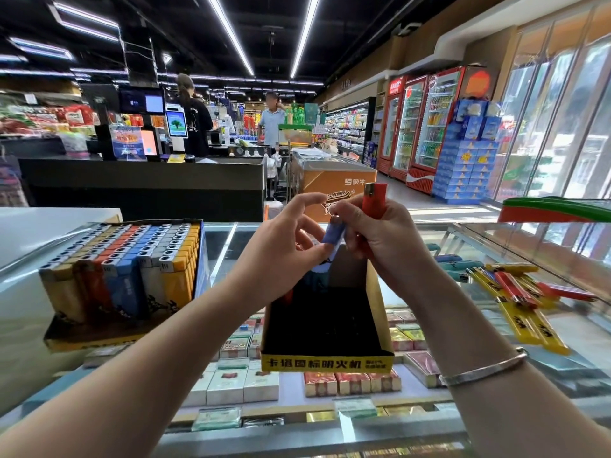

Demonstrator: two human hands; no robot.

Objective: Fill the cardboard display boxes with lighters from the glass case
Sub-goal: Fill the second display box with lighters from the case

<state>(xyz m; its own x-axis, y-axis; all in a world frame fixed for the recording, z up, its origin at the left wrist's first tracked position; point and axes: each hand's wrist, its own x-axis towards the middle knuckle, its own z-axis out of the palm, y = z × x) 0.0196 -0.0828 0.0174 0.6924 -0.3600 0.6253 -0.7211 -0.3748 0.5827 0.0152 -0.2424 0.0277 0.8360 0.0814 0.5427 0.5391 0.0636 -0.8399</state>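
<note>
Supermarket checkout area, with a glass-topped desk (pixel 330 385) in the foreground and cigarette packs visible beneath the glass. Left hand (pixel 281 246) pinches a blue lighter (pixel 334 233) between thumb and fingertips; right hand (pixel 380 239) grips a red lighter (pixel 374 201) upright round its body, metal head clear above the fingers. Both are held above the near box (pixel 325 325), whose dark interior looks nearly empty, with perhaps one or two lighters at the back. The far box (pixel 119 276), to the left, stands full, in colour-sorted rows. Loose lighters (pixel 515 292) lie to the right, apparently on a shelf under the glass. Judged by appearance, the lighters are light, rigid and smooth-sided, best taken across the flat plastic body.
</note>
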